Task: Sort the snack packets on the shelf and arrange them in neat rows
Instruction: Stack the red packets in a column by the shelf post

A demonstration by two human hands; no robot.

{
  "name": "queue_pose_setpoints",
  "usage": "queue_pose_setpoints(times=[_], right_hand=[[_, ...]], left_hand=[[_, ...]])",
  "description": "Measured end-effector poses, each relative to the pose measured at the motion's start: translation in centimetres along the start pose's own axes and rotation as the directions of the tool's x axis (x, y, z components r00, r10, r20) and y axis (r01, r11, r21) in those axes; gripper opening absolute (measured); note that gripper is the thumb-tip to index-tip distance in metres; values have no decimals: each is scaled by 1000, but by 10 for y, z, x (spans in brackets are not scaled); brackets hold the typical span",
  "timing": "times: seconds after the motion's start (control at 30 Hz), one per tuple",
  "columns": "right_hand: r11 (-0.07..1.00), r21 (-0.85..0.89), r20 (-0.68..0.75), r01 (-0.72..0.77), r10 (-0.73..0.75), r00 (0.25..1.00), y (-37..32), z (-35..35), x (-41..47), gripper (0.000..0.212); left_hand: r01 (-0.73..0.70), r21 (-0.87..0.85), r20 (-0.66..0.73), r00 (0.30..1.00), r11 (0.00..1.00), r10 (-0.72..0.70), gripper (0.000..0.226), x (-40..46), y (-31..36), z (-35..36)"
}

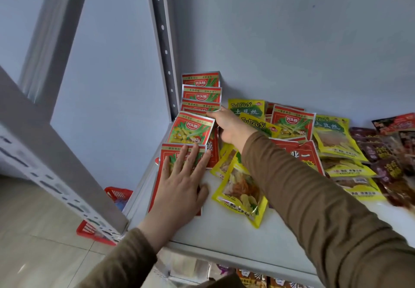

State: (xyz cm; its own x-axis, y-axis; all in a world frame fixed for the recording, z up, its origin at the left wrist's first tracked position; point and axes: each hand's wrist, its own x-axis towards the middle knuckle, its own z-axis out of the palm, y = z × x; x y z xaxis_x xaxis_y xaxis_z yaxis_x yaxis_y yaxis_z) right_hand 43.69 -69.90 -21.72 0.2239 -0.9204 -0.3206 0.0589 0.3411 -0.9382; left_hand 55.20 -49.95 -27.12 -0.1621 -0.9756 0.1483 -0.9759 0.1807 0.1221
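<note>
Red packet (pixel 190 130) in right grip (pixel 229 128)

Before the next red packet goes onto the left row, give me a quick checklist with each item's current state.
1. Left hand steadies the front red packet: ok, fingers flat on it.
2. Right hand has a firm hold on a packet: cannot tell, its fingertips are at the row's edge, grip hidden.
3. Red row along the shelf's left wall straight: not ok, the tilted packet sits skewed.
4. All red packets gathered: not ok, a stray red packet still lies among the yellow packets.
5. Yellow packets in rows: not ok, they overlap loosely.
6. Brown packets sorted: not ok, heaped at the right.
</note>
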Motion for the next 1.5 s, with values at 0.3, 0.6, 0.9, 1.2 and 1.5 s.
queue_pose_setpoints(times=[0.3, 0.6, 0.9, 1.2, 1.5], right_hand=[[984, -89, -34, 153, -156, 987, 21, -2, -14, 59], [981, -67, -13, 180, -181, 983, 17, -4, -8, 58], [995, 63, -58, 76, -73, 996, 20, 2, -14, 26], [1000, -15, -120, -3, 2, 993, 9, 9, -21, 6], [977, 210, -189, 29, 11, 982, 7, 4, -59, 34]], left_hand=[[-62, -210, -85, 995, 976, 45, 63, 15, 10, 0], [325, -507, 16, 930, 798, -368, 104, 16, -33, -16], [302, -415, -48, 935, 858, -352, 102, 21, -27, -13], [264, -584, -74, 925, 768, -374, 95, 41, -28, -15], [351, -645, -7, 885, 679, -465, 102, 52, -30, -14]])
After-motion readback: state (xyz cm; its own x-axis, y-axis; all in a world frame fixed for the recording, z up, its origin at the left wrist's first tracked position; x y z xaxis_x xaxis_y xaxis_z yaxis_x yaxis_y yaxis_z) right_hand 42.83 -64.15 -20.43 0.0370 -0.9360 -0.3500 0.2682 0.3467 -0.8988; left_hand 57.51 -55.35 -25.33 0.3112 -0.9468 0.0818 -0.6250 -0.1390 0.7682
